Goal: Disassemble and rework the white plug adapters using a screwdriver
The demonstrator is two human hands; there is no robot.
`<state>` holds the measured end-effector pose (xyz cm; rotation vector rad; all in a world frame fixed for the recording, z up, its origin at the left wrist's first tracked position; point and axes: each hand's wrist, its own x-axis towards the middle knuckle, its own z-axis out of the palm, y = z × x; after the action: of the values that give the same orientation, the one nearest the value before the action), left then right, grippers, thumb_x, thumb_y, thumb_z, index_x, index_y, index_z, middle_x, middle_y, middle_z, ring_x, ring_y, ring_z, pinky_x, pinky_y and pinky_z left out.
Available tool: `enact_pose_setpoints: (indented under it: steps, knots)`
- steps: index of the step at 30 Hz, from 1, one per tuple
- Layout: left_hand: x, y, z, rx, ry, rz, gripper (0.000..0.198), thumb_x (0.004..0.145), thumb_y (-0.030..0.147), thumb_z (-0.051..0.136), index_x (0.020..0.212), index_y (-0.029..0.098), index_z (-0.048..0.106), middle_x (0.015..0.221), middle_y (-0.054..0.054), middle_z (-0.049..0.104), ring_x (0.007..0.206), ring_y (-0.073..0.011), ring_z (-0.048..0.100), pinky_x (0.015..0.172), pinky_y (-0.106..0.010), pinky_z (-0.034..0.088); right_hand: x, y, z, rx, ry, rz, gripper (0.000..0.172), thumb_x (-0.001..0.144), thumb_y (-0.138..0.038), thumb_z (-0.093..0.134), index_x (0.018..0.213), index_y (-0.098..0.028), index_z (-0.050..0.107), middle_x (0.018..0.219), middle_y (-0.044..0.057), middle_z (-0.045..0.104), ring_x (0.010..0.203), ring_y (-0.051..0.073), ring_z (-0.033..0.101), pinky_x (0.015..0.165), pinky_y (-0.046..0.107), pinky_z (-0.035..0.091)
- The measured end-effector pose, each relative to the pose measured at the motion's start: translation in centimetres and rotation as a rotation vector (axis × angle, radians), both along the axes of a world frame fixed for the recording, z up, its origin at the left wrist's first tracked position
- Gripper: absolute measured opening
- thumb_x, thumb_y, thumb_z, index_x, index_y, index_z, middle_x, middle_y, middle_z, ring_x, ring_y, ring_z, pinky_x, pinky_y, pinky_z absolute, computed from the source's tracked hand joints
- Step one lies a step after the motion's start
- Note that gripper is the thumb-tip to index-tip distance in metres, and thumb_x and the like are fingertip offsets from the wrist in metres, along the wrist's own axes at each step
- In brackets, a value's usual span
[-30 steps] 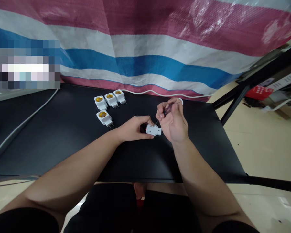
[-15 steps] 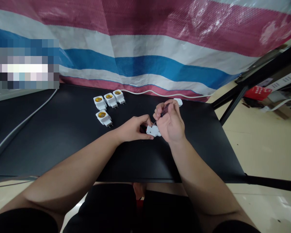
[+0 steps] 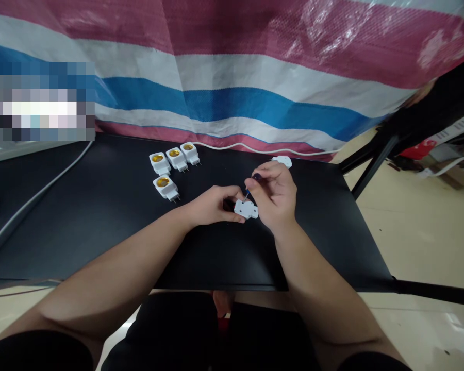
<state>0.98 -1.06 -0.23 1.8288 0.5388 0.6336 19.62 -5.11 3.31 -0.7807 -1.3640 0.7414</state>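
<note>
My left hand (image 3: 212, 206) is closed on a small white plug-socket part (image 3: 246, 209) that rests on the black table (image 3: 112, 216). Just right of it, my right hand (image 3: 274, 197) pinches a small dark-handled screwdriver (image 3: 251, 186), its thin shaft angled down onto the top of the white part. The two hands nearly touch over the part.
Several white lamp-socket adapters (image 3: 172, 165) with yellow insides lie in a group at the back middle of the table. Another white piece (image 3: 282, 161) sits behind my right hand. A white cable (image 3: 255, 149) runs along the striped tarp. A black frame leg (image 3: 371, 167) stands at the right.
My right hand has turned and its fingers have shifted on the screwdriver handle, so the white piece behind it shows more. My left hand and the white part have stayed in place.
</note>
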Motion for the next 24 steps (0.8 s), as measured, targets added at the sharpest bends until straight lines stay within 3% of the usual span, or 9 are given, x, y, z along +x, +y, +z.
enact_pose_setpoints:
  steps: [6, 10, 13, 18, 21, 24]
  knots:
    - [0.1, 0.0, 0.0, -0.011, -0.012, -0.015, 0.041, 0.079, 0.029, 0.093, 0.113, 0.016, 0.074, 0.104, -0.007, 0.08, 0.092, -0.0202, 0.076, 0.08, -0.033, 0.061, 0.1, 0.0, 0.0, 0.03, -0.042, 0.064, 0.009, 0.097, -0.036, 0.077, 0.104, -0.03, 0.074, 0.107, 0.004, 0.064, 0.09, 0.019, 0.065, 0.081, 0.039, 0.06]
    - [0.0, 0.0, -0.3, -0.036, -0.032, -0.029, 0.037, 0.08, 0.028, 0.092, 0.109, 0.017, 0.072, 0.103, -0.006, 0.08, 0.093, -0.0203, 0.077, 0.083, -0.034, 0.061, 0.6, 0.2, 0.4, -0.03, -0.032, 0.084, 0.016, 0.097, -0.042, 0.078, 0.105, -0.029, 0.076, 0.107, 0.004, 0.068, 0.088, 0.018, 0.068, 0.078, 0.037, 0.06]
    - [0.0, 0.0, -0.3, -0.039, -0.03, -0.038, 0.036, 0.081, 0.028, 0.092, 0.107, 0.017, 0.071, 0.102, -0.006, 0.08, 0.093, -0.0201, 0.077, 0.085, -0.034, 0.061, 0.6, 0.3, 0.5, -0.138, 0.012, 0.232, 0.025, 0.101, -0.049, 0.072, 0.113, -0.028, 0.077, 0.099, 0.004, 0.069, 0.082, 0.017, 0.066, 0.071, 0.035, 0.057]
    - [0.0, -0.1, 0.0, 0.026, 0.0, -0.045, 0.036, 0.082, 0.034, 0.092, 0.105, 0.016, 0.071, 0.092, -0.002, 0.077, 0.081, -0.0168, 0.072, 0.076, -0.03, 0.057, -0.4, 0.2, 0.3, -0.239, 0.263, 0.466, 0.029, 0.107, -0.054, 0.059, 0.115, -0.027, 0.066, 0.07, -0.003, 0.057, 0.062, 0.014, 0.051, 0.06, 0.031, 0.047]
    - [0.0, -0.1, 0.1, 0.009, -0.005, -0.045, 0.039, 0.081, 0.034, 0.092, 0.11, 0.016, 0.072, 0.095, -0.004, 0.078, 0.085, -0.0185, 0.073, 0.079, -0.031, 0.058, -0.7, 0.3, 0.3, -0.23, 0.31, 0.464, 0.033, 0.1, -0.058, 0.069, 0.106, -0.029, 0.055, 0.071, -0.006, 0.053, 0.058, 0.012, 0.045, 0.056, 0.028, 0.043]
    - [0.1, -0.2, 0.0, -0.03, -0.026, -0.049, 0.039, 0.081, 0.031, 0.092, 0.112, 0.016, 0.072, 0.102, -0.006, 0.079, 0.094, -0.0214, 0.076, 0.084, -0.034, 0.06, -0.4, 0.6, 0.3, -0.196, 0.302, 0.424, 0.035, 0.095, -0.051, 0.079, 0.1, -0.029, 0.053, 0.082, -0.004, 0.056, 0.062, 0.011, 0.05, 0.055, 0.026, 0.042]
